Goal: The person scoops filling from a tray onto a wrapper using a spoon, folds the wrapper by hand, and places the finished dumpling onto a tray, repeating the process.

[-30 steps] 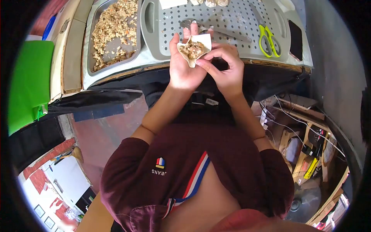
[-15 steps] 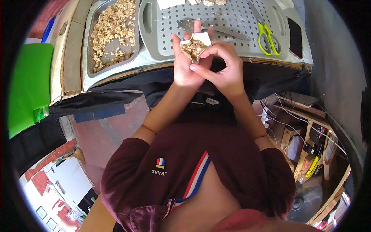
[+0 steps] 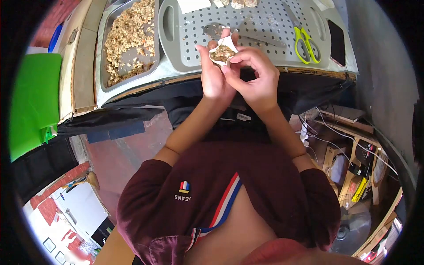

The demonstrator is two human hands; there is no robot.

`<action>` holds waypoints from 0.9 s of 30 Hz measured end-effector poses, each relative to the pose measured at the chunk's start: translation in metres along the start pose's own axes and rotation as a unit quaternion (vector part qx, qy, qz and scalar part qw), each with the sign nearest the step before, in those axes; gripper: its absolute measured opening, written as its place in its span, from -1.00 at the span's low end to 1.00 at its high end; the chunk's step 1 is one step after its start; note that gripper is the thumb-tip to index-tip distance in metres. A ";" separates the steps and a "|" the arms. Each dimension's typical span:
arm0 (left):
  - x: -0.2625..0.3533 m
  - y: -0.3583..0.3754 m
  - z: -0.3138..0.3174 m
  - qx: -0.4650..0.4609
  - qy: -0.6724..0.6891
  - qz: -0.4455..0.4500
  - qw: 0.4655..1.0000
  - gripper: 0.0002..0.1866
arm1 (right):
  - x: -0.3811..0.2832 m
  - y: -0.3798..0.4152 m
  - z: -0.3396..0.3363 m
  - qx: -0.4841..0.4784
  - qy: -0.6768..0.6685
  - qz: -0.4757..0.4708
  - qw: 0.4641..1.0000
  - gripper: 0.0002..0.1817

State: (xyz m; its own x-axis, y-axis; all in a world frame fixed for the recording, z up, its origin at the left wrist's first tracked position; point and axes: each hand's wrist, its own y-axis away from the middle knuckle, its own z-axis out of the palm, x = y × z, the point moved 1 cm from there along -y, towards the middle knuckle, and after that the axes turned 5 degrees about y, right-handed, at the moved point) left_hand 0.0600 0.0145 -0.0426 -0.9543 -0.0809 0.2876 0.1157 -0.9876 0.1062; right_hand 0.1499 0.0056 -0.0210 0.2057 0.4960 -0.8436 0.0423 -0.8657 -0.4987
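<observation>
My left hand point(image 3: 213, 79) is cupped under a dumpling wrapper point(image 3: 229, 42), supporting it over the near edge of the tray. Crumbly brownish filling point(image 3: 222, 54) sits in the wrapper's middle, and its edges are partly raised around it. On the wrapper's near right edge, the thumb and forefinger of my right hand point(image 3: 257, 77) are pinching the dough. Just beyond my hands a metal spoon point(image 3: 215, 30) and a knife-like flat utensil point(image 3: 265, 39) lie on the perforated grey tray point(image 3: 187, 59).
To the left is a metal pan point(image 3: 157, 53) of crumbled filling point(image 3: 128, 33). Green-handled scissors point(image 3: 307, 46) lie on the tray's right side, beside a dark phone point(image 3: 336, 43). At the far edge are white wrappers point(image 3: 194, 4) and several formed dumplings point(image 3: 237, 3).
My right thumb and forefinger have pressed in closer on the wrapper's near edge. The wrapper's sides are gathered more around the filling, and my left fingers have curled inward.
</observation>
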 end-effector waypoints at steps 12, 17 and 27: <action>-0.001 0.009 -0.029 -0.135 0.055 -0.068 0.987 -0.64 | 0.015 0.006 -0.004 0.049 -0.089 0.099 0.990 -0.82; 0.000 0.010 -0.034 -0.155 -0.013 -0.037 0.987 -0.61 | 0.026 0.013 -0.003 0.055 -0.134 0.131 0.981 -0.83; 0.009 0.009 -0.014 -0.182 -0.257 0.032 0.949 -0.71 | 0.020 0.009 -0.006 0.055 -0.203 0.131 0.969 -0.82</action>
State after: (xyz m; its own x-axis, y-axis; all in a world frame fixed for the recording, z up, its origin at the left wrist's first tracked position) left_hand 0.0483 0.0031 -0.0520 -0.6777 -0.1584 0.7181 -0.0234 -0.9714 -0.2363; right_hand 0.1605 0.0075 -0.0416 -0.2071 0.2658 -0.9415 -0.0680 -0.9640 -0.2571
